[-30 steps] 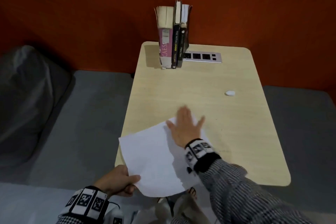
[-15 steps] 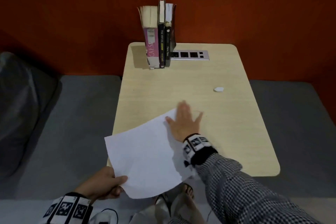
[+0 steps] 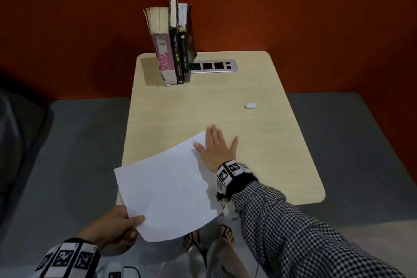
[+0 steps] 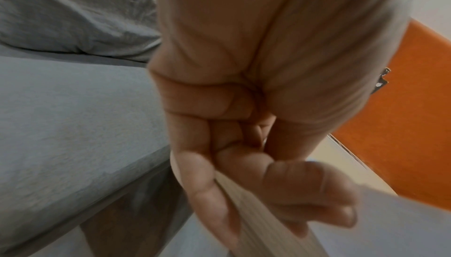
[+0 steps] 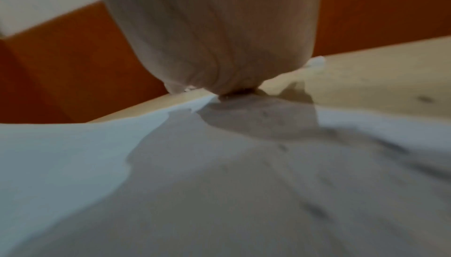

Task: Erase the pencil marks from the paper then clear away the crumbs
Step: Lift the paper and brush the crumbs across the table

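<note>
Erasing looks finished, small white eraser (image 3: 250, 105) set aside; crumb-clearing underway: flat, open right hand (image 3: 217, 150) presses white paper sheet (image 3: 167, 189), left hand (image 3: 112, 228) pinches its near corner.

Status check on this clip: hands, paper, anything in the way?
Left hand pinching paper corner. Right hand flat on its far edge. Eraser lying apart. Nothing in the way.

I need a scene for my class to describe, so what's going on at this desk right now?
A person is at a small wooden desk with a white sheet of paper. The left hand pinches the paper's near corner, which overhangs the desk edge, while the right hand lies flat, fingers spread, on its far corner. A white eraser sits untouched farther back.
</note>
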A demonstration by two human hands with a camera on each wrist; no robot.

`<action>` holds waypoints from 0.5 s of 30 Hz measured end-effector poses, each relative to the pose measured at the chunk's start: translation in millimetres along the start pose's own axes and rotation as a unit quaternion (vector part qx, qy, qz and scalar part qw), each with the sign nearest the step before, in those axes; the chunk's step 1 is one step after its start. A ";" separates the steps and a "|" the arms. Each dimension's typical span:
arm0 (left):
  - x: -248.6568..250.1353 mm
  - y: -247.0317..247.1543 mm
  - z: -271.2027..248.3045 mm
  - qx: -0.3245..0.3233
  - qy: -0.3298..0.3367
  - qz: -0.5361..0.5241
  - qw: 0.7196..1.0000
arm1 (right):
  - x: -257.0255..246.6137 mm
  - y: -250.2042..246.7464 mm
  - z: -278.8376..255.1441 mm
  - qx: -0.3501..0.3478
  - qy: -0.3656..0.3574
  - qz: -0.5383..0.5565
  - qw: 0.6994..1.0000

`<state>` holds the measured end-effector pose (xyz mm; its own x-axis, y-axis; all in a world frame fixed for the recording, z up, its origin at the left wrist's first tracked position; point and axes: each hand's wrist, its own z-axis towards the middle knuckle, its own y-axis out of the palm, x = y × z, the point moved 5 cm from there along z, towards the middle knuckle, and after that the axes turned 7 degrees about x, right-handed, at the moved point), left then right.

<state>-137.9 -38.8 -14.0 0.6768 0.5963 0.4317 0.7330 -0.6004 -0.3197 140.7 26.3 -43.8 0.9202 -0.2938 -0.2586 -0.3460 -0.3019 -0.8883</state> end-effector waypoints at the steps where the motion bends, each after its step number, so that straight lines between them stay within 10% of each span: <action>1: 1.1 -0.3 -0.2 0.003 0.000 0.002 1.000 | 7.6 2.9 -0.8 -0.005 0.001 0.006 1.000; 6: 0.8 -3.2 -0.1 0.019 0.010 0.014 1.000 | 73.7 -7.1 -14.6 0.024 0.092 0.001 0.995; 11: 11.5 7.1 -7.8 0.019 0.013 -0.030 0.999 | -23.3 16.1 -39.7 -0.003 -0.136 -0.057 0.989; 15: 15.1 5.7 -8.5 0.019 0.007 -0.043 0.999 | 6.9 10.0 -16.8 -0.008 -0.053 -0.049 0.997</action>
<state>-124.1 -37.7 -2.1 0.6097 0.6375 0.4711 0.7911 -0.5265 -0.3115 140.5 6.0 -48.1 0.9636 -0.1654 -0.2100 -0.2556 -0.3396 -0.9052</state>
